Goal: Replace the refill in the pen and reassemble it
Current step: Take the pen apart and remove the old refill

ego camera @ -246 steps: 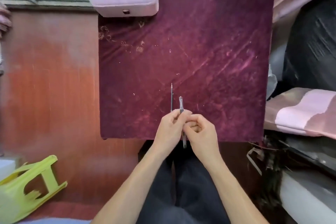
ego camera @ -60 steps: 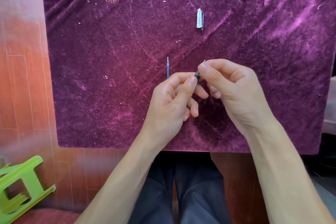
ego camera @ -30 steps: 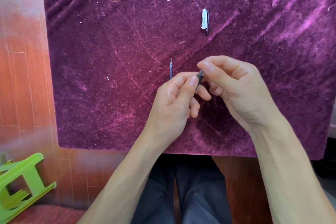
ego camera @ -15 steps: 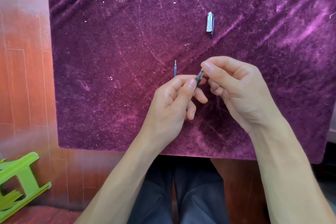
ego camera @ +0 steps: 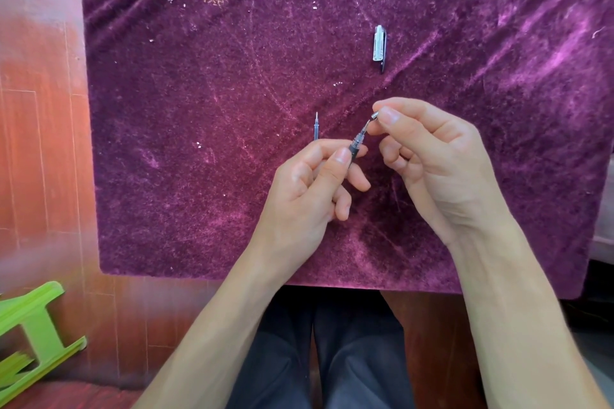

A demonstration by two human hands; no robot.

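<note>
- Green stool [ego camera: 33, 325] on its side on the floor, far left, well clear of the work.
- Spare refill [ego camera: 316, 129] flat on the table [ego camera: 199, 176], tip pointing away, near end hidden behind the left fingers.
- Left hand [ego camera: 309, 196] pinched narrow round the pen barrel [ego camera: 355, 146], thumb and forefinger at its dark grip.
- Now parted from the barrel: metal tip [ego camera: 374, 115], screwed on half a second ago, with the old refill's thin point bare between the two.
- Right hand [ego camera: 432, 156] closed narrow on that tip, just beyond the barrel mouth.
- Cap [ego camera: 379, 47] on the table farther back, well apart.
- Likely meaning: pen opened, old refill ready to draw out, spare to go in next.
</note>
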